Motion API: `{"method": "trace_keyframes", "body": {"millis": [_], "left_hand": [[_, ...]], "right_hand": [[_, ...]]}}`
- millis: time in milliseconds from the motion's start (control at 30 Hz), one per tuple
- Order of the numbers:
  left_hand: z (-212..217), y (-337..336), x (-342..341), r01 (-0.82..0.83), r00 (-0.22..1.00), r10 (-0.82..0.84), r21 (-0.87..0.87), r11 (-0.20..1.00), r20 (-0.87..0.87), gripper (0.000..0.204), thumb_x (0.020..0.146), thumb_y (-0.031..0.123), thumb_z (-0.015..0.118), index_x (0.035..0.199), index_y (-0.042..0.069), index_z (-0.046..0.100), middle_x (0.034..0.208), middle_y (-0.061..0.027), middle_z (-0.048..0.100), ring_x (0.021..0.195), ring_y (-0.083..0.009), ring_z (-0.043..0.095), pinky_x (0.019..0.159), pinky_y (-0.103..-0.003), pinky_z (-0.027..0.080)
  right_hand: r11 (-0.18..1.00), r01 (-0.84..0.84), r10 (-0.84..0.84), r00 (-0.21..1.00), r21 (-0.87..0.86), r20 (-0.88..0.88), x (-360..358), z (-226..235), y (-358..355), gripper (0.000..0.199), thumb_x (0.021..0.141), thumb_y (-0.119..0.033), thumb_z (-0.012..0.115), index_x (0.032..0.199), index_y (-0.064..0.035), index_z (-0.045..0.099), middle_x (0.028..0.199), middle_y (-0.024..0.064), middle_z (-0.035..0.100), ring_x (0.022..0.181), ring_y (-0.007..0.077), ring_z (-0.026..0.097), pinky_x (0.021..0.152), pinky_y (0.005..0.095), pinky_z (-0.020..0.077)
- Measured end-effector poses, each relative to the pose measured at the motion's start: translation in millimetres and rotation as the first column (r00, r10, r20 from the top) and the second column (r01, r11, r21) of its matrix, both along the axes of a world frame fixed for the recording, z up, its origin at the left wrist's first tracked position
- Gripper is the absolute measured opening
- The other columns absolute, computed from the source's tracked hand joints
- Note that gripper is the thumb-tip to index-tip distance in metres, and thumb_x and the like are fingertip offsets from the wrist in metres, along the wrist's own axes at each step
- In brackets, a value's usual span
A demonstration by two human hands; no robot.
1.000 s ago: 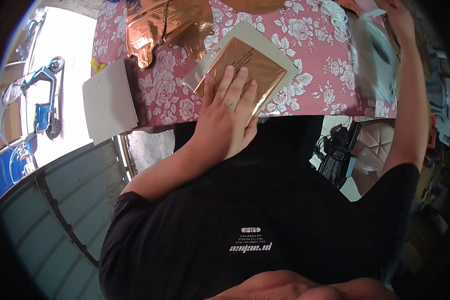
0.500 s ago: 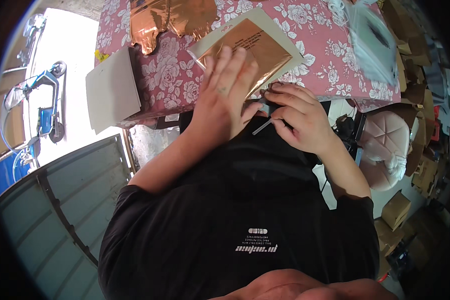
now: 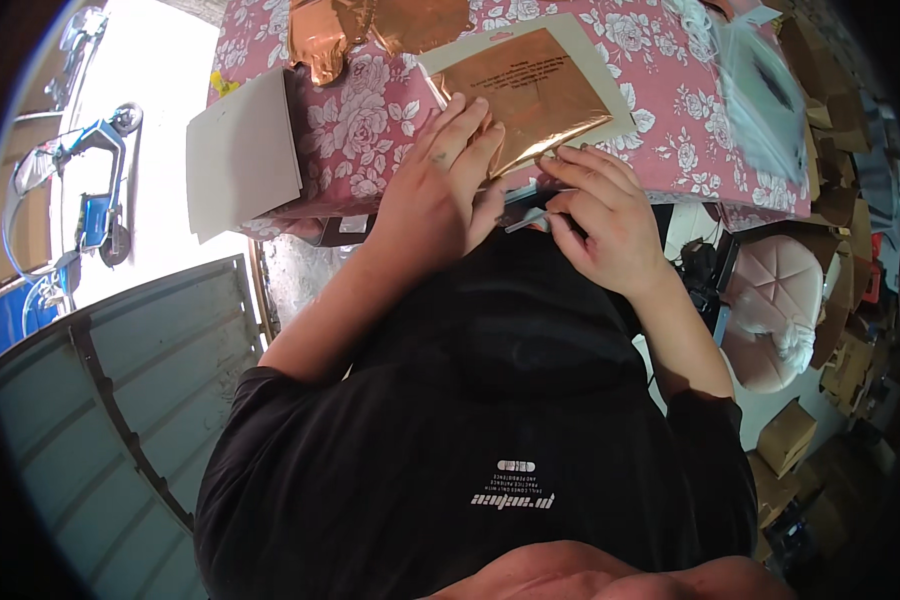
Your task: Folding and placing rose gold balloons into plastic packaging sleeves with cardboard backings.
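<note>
The foil packet (image 3: pixel 530 95) lies at the near edge of the surface (image 3: pixel 660 155), set slightly askew, its pale backing card (image 3: pixel 590 70) showing beyond the copper film. The left hand (image 3: pixel 436 182) is open, fingers extended over the packet's lower-left corner — a placement that likely steadies it against sliding. The right hand (image 3: pixel 607 220) is at the lower edge, fingers curled and apparently closed on a thin pale strip (image 3: pixel 525 222); the exact pinch is partly hidden. Working at this edge presumably gives the thumb clearance below. Copper foil pieces (image 3: pixel 420 25), a pale card stack (image 3: pixel 242 155) and clear plastic bags (image 3: pixel 765 110) lie apart — probably to leave the central area accessible.
</note>
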State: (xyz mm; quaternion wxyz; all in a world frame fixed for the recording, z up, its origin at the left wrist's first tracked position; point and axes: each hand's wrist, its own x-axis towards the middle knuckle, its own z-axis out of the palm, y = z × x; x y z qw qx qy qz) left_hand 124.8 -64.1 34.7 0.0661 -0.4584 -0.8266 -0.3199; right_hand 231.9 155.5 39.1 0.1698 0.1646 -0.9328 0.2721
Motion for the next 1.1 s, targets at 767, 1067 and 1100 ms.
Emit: {"method": "trace_keyframes", "body": {"millis": [767, 1067, 1100], "left_hand": [[0, 14, -1, -0.011, 0.983, 0.021, 0.058, 0.998, -0.182, 0.033, 0.077, 0.001, 0.074, 0.109, 0.000, 0.074, 0.116, -0.0150, 0.071, 0.115, -0.0349, 0.067, 0.098, -0.043, 0.055], [4, 28, 0, -0.036, 0.981, 0.034, -0.008, 0.999, -0.193, 0.037, 0.086, 0.013, 0.070, 0.121, 0.002, 0.070, 0.128, -0.0152, 0.066, 0.125, -0.0332, 0.061, 0.107, -0.045, 0.048], [2, 29, 0, -0.033, 0.981, 0.031, -0.009, 0.999, -0.194, 0.037, 0.086, 0.013, 0.070, 0.121, 0.002, 0.070, 0.128, -0.0152, 0.066, 0.125, -0.0332, 0.061, 0.107, -0.045, 0.048]], "right_hand": [[1.000, 0.000, 0.000, 1.000, 0.007, 0.004, 5, -5, 1, 0.013, 0.079, -0.003, 0.078, 0.083, -0.0056, 0.066, 0.127, 0.0112, 0.072, 0.126, 0.0311, 0.065, 0.112, 0.0486, 0.0485], [1.000, -0.004, 0.004, 1.000, 0.010, 0.023, 7, -6, 0, 0.015, 0.077, -0.006, 0.080, 0.084, -0.0063, 0.066, 0.132, 0.0110, 0.070, 0.131, 0.0314, 0.060, 0.115, 0.0518, 0.0446], [1.000, -0.002, 0.002, 1.000, 0.009, 0.022, 7, -6, 1, 0.015, 0.077, -0.006, 0.080, 0.084, -0.0063, 0.066, 0.132, 0.0110, 0.070, 0.131, 0.0314, 0.060, 0.115, 0.0518, 0.0446]]}}
